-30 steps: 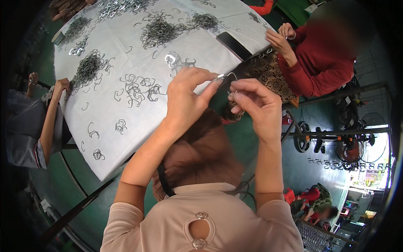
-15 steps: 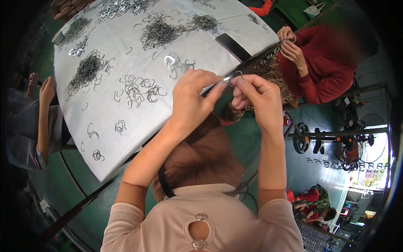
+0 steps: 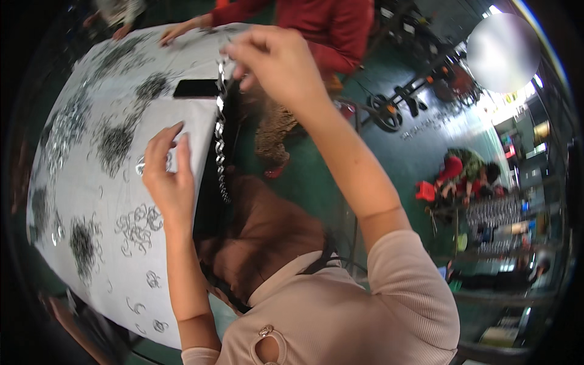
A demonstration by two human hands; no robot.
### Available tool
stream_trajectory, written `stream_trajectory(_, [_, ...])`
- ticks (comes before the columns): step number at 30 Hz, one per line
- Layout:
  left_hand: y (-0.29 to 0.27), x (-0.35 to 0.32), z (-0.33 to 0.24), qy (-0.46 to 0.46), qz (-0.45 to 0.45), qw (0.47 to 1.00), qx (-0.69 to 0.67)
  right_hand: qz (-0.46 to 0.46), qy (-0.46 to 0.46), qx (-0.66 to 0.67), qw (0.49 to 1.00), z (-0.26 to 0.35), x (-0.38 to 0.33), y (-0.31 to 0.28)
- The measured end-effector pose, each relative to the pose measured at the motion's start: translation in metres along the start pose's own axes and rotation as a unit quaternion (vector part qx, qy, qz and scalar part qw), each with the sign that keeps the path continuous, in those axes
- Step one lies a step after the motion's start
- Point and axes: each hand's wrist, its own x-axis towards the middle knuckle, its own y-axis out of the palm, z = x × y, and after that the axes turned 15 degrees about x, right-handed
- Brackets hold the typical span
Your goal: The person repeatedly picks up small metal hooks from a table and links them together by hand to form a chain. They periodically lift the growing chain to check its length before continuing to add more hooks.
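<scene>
A shiny silver chain [image 3: 220,143] of linked metal pieces hangs down along the table's edge. My right hand [image 3: 274,64] is raised with its fingers closed on the chain's upper end, blurred by motion. Over the white table, my left hand [image 3: 167,173] is held with thumb and fingers apart, and I see nothing held in it. Beside its fingers lie a few shiny metal links [image 3: 141,164], partly hidden by the hand. Loose C-shaped wire pieces [image 3: 140,228] are scattered on the cloth near my left wrist.
Several heaps of wire pieces [image 3: 115,143] cover the white-covered table [image 3: 167,298]. A flat black phone-like object [image 3: 194,89] lies by its edge. Across from me, a person in a red top [image 3: 331,30] reaches onto the table. A wheeled machine [image 3: 386,112] stands on the green floor.
My hands, together before, are now apart. The right hand has risen with the chain, which now hangs in full view; the left has moved over the table. The view has swung right.
</scene>
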Motion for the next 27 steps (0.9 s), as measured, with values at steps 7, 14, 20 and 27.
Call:
stream_trajectory(7, [0.004,-0.010,-0.004,-0.033,0.047,0.998,-0.034,-0.153,-0.065,-0.211,0.963,0.132,0.007,-0.071])
stream_trajectory(14, [-0.001,-0.009,0.009,-0.025,0.055,0.998,-0.030,-0.161,-0.140,-0.192,0.958,0.218,0.030,-0.167])
stream_trajectory(20, [0.015,-0.015,0.001,0.009,0.101,0.993,-0.054,-0.237,-0.100,-0.214,0.942,0.274,0.002,-0.230])
stream_trajectory(27, [0.056,-0.029,0.011,0.027,0.188,0.979,-0.076,-0.354,-0.098,-0.290,0.884,0.269,-0.046,-0.319])
